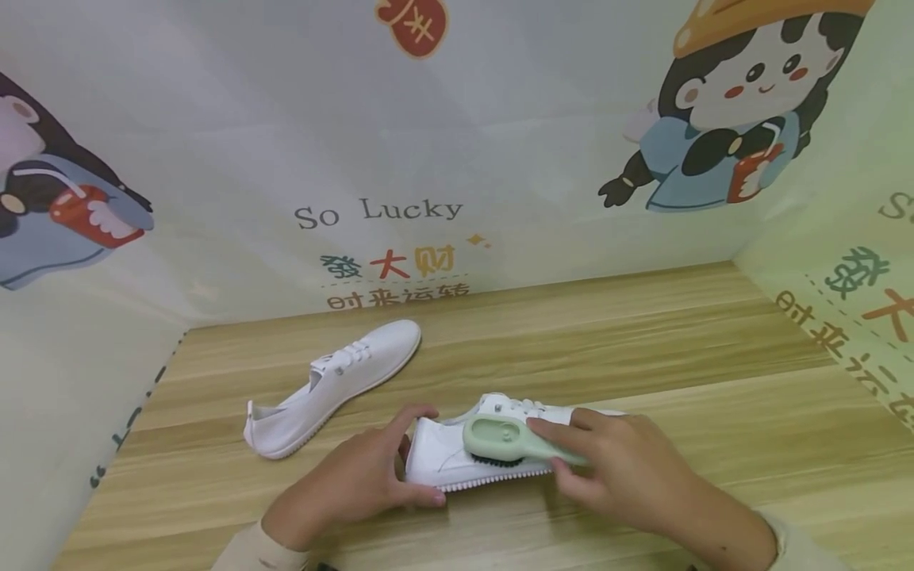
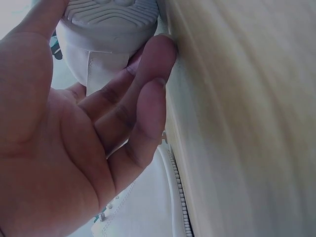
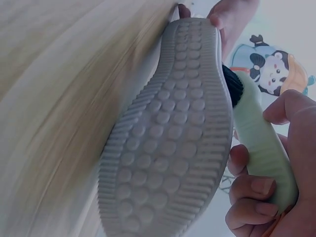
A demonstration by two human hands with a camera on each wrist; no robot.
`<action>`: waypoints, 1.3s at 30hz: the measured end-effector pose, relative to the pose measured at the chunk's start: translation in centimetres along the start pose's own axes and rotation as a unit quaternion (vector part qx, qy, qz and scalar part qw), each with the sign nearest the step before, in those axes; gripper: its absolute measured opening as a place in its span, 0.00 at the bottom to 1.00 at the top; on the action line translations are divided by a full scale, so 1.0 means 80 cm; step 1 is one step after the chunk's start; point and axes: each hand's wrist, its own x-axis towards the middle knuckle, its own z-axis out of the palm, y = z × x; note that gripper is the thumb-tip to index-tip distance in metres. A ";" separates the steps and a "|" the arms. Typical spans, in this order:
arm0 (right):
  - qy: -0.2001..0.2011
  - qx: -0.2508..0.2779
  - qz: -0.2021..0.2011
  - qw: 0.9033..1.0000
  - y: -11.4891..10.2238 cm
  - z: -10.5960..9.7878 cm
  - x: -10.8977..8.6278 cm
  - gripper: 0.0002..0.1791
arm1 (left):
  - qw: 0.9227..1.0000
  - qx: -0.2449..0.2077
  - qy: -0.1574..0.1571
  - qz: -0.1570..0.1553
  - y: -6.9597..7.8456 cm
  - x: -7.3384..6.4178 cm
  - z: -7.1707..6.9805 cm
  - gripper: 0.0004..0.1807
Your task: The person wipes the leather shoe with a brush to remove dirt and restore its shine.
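Observation:
My left hand (image 1: 367,472) grips a white lace-up shoe (image 1: 435,456) by its heel, thumb on the near side and fingers round the far side. The shoe is tipped over, so its studded sole (image 3: 163,133) faces the right wrist camera. A pale green brush (image 1: 493,436) with dark bristles (image 3: 232,86) is held by its handle in my right hand (image 1: 621,468). The bristles lie against the shoe's near side, behind the laces. In the left wrist view, my left hand (image 2: 74,133) curls its fingers at the shoe's heel (image 2: 106,44). My right hand covers part of the toe.
A second white shoe (image 1: 343,381) stands upright on the wood-grain table (image 1: 643,333), beyond my left hand with its toe pointing away to the right. Printed cloth walls (image 1: 236,159) with cartoon figures and lettering border the table at the back and both sides.

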 end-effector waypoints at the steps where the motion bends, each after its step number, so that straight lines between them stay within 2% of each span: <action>1: 0.004 -0.002 -0.002 1.000 0.003 -0.001 -0.002 0.25 | 1.000 -0.001 0.000 0.000 0.000 0.000 0.000 0.54; 10: 0.017 -0.005 0.007 1.000 0.023 -0.012 -0.016 0.26 | 1.000 0.003 -0.002 0.004 -0.001 -0.001 0.002 0.52; 16: 0.011 0.000 0.017 1.000 0.028 -0.013 -0.015 0.24 | 0.999 0.028 0.021 0.006 -0.001 -0.003 0.002 0.50; 20: 0.007 0.003 0.027 1.000 0.031 -0.014 -0.013 0.24 | 0.998 0.047 0.030 -0.001 -0.001 -0.005 0.000 0.49; 24: 0.001 0.004 0.045 0.999 0.034 -0.015 -0.014 0.25 | 0.996 0.072 0.044 -0.020 0.000 -0.004 -0.004 0.48; 28: -0.019 0.007 0.069 0.997 0.033 -0.014 -0.016 0.25 | 0.992 0.107 0.063 -0.036 -0.001 -0.002 -0.008 0.49; 33: -0.048 0.003 0.122 0.991 0.033 -0.012 -0.017 0.22 | 0.986 0.140 0.086 -0.043 -0.002 0.000 -0.011 0.50; 36: -0.078 0.006 0.167 0.983 0.033 -0.011 -0.015 0.20 | 0.983 0.156 0.091 -0.037 0.001 -0.001 -0.013 0.47; 39: -0.115 0.036 0.218 0.969 0.032 -0.012 -0.012 0.20 | 0.980 0.174 0.091 -0.027 0.006 -0.004 -0.014 0.46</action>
